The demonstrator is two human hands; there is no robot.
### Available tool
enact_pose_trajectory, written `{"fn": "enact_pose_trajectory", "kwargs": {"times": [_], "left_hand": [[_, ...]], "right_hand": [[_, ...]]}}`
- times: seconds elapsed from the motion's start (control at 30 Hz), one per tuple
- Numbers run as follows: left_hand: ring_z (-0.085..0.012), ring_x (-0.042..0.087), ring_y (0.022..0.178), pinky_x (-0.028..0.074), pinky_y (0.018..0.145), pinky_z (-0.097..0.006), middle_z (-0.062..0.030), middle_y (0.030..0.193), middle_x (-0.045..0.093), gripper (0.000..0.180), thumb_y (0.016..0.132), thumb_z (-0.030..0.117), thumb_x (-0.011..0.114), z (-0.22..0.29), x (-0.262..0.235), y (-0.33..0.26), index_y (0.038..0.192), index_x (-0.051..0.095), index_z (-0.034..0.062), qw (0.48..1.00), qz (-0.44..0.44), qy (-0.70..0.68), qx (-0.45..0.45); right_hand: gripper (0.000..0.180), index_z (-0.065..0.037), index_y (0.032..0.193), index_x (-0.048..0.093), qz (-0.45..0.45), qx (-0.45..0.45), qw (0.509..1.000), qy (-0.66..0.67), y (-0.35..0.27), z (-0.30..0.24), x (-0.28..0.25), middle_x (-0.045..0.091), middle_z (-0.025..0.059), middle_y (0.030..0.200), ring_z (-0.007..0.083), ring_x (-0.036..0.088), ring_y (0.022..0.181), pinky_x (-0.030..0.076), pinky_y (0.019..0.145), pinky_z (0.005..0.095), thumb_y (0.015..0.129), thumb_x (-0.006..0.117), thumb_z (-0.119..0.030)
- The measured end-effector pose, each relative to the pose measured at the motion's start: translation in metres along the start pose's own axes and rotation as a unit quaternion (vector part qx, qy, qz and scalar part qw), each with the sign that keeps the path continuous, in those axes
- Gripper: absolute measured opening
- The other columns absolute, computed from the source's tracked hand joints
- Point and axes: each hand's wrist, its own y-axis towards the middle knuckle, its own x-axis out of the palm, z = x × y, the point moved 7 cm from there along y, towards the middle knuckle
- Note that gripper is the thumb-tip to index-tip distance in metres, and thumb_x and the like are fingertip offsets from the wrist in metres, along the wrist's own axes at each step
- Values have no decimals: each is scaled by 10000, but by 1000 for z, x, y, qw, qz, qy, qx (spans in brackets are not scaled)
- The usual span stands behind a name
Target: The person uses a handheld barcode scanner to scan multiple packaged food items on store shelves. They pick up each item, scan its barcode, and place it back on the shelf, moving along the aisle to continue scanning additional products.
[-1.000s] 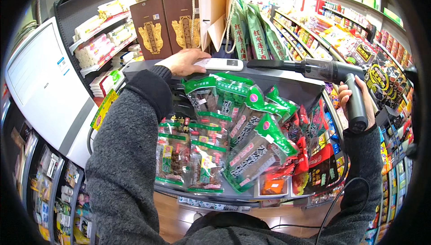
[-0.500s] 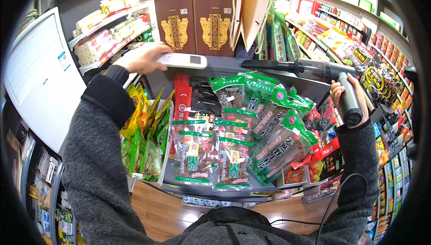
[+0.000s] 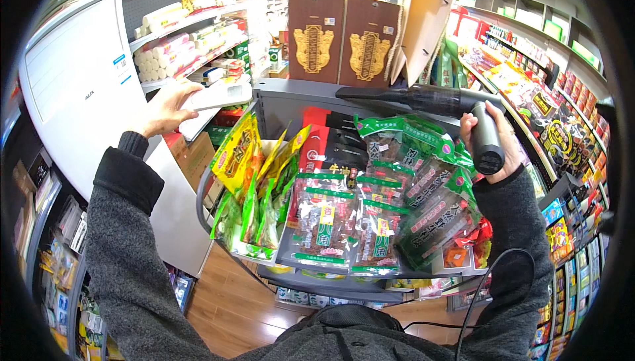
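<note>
My left hand (image 3: pixel 162 108) grips one end of a white remote control (image 3: pixel 223 95) with a small grey display. It is held out beyond the left rear corner of a grey shelf. My right hand (image 3: pixel 506 137) is wrapped round the grey handle of a handheld vacuum cleaner (image 3: pixel 442 99). Its long, flat black nozzle points left along the shelf's back edge, above the packets. Below lie clear packets of dried spice (image 3: pixel 325 229) with green bands, and larger green-topped bags of dark dried food (image 3: pixel 430 225) nearer my right hand.
Yellow and green bags (image 3: pixel 258 169) stand in a bin at the shelf's left. Brown boxes with gold emblems (image 3: pixel 314 43) and a paper bag (image 3: pixel 423 27) rise behind it. A tall white appliance (image 3: pixel 79 83) is at far left; stocked shelves (image 3: pixel 562 110) line the right.
The view has turned left. My left hand has carried the remote control leftward, off the shelf's back edge. The vacuum cleaner stays in my right hand, its nozzle further left over the shelf.
</note>
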Motion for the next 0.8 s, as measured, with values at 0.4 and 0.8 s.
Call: {"fn": "enact_pose_trajectory", "kwargs": {"times": [0.4,0.8], "left_hand": [[-323,570,1117,427,1007,-382,-173,1170,598,507,777,116,734,-2,-2,-10,1237,549,7,997,57,-28,47],[-308,571,1154,442,995,-373,-174,1184,616,550,774,120,750,74,57,117,1279,548,38,988,-13,-2,151]], "right_hand": [[384,45,1049,409,-87,108,986,93,8,76,51,489,128,948,195,552,802,564,733,296,913,662,-210],[351,38,1067,420,-26,-32,991,129,-75,-11,-29,491,112,951,196,559,809,552,745,323,895,667,-143]]}}
